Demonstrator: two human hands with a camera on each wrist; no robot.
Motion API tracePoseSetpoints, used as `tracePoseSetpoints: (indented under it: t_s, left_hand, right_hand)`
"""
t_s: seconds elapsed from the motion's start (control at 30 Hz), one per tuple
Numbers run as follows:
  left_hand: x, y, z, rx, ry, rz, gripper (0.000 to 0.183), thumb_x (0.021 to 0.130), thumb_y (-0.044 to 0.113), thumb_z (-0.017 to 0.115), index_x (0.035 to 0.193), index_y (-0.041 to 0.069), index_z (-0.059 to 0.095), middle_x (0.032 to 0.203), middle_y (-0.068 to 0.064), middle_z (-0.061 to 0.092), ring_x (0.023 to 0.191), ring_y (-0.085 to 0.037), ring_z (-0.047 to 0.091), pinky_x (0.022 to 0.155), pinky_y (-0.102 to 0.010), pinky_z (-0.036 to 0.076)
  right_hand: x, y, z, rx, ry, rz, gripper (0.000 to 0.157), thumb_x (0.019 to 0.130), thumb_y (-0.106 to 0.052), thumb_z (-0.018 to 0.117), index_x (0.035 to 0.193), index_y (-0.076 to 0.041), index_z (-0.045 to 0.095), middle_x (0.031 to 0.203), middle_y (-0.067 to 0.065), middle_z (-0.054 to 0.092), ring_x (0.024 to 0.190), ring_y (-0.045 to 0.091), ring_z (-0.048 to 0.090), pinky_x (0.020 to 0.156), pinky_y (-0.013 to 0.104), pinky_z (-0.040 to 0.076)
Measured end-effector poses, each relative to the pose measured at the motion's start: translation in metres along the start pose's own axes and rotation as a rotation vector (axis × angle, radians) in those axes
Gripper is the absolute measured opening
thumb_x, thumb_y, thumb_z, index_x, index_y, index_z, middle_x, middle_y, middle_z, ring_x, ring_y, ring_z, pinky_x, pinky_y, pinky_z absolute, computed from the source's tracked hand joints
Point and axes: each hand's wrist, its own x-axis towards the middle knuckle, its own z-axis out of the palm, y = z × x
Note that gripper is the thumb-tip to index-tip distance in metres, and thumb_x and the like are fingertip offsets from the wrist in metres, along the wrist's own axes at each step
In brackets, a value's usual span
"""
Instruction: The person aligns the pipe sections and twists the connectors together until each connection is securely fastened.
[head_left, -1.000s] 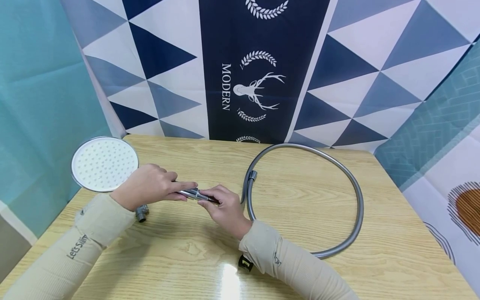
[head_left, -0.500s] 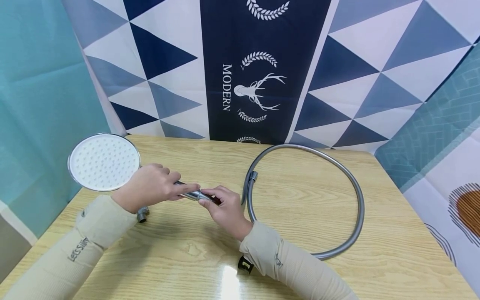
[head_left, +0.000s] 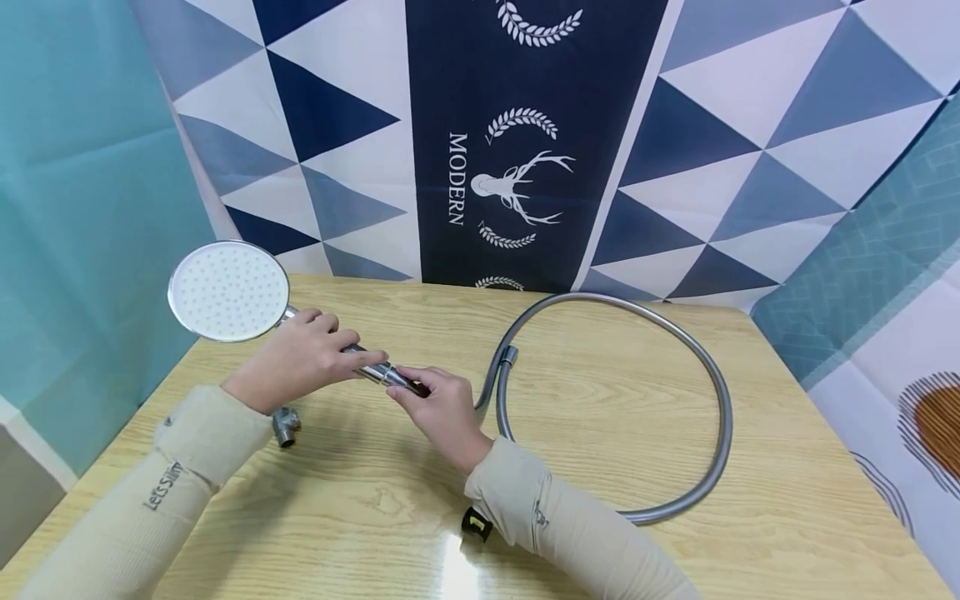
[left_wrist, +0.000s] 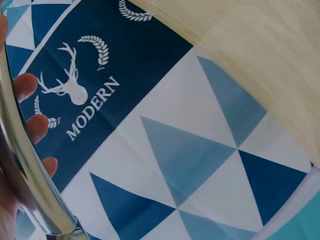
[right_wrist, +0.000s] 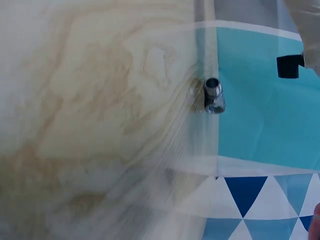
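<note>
A round chrome shower head (head_left: 228,292) with a white nozzle face is held up over the left of the table. My left hand (head_left: 303,354) grips its chrome handle, index finger stretched along it. In the left wrist view fingertips (left_wrist: 37,128) curl round the curved chrome handle (left_wrist: 37,185). My right hand (head_left: 442,408) pinches the handle's lower end, where a dark part shows between thumb and fingers. A grey shower hose (head_left: 723,417) lies in a big loop on the right and runs behind my right hand; its end there is hidden.
A small chrome valve fitting (head_left: 286,425) stands on the wooden table (head_left: 375,500) below my left wrist. The hose's free connector (head_left: 510,355) lies inside the loop's left side. Patterned cloth (head_left: 337,125) hangs along the back, teal cloth (head_left: 90,208) at the left.
The shower head has risen and shifted right, baring its neck above my left hand. My right hand, still on the handle's end, has moved slightly left. The hose loop stays in place.
</note>
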Motion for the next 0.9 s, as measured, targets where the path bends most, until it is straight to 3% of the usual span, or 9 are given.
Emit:
tracePoseSetpoints:
  t_s: [0.23,0.4,0.67,0.9]
  left_hand:
    - [-0.003,-0.005,0.007,0.019,-0.038,-0.093,0.038,0.07,0.018,0.083,0.106,0.02,0.07,0.092,-0.007,0.068,0.079,-0.032,0.064,0.077,-0.051,0.052]
    - [-0.005,-0.003,0.017,-0.009,-0.053,-0.128,0.034,0.071,0.013,0.083,0.102,0.018,0.068,0.089,-0.005,0.068,0.077,-0.032,0.064,0.073,-0.047,0.055]
    - [-0.009,-0.001,0.037,-0.135,-0.049,-0.126,0.032,0.068,0.018,0.085,0.095,0.018,0.068,0.081,-0.002,0.066,0.067,-0.027,0.062,0.062,-0.039,0.055]
    - [-0.018,0.001,0.049,-0.252,-0.181,-0.189,0.029,0.073,0.016,0.083,0.099,0.014,0.07,0.087,-0.002,0.068,0.07,-0.023,0.064,0.06,-0.035,0.055]
  right_hand:
    - [0.008,0.0,-0.001,-0.223,-0.031,-0.042,0.023,0.082,-0.009,0.076,0.102,0.003,0.072,0.088,0.013,0.072,0.061,0.01,0.065,0.05,0.01,0.043]
    - [0.01,0.003,0.001,-0.317,-0.061,-0.035,0.02,0.082,-0.011,0.076,0.098,0.002,0.074,0.085,0.011,0.072,0.054,0.007,0.057,0.045,0.012,0.037]
    - [0.008,0.008,0.005,-0.391,-0.109,-0.031,0.02,0.083,-0.014,0.075,0.098,0.0,0.074,0.085,0.009,0.073,0.055,0.008,0.06,0.045,0.013,0.036]
    - [0.006,0.01,0.005,-0.549,-0.201,-0.015,0.024,0.086,-0.023,0.073,0.106,-0.01,0.075,0.083,0.002,0.073,0.046,0.002,0.047,0.037,0.015,0.026]
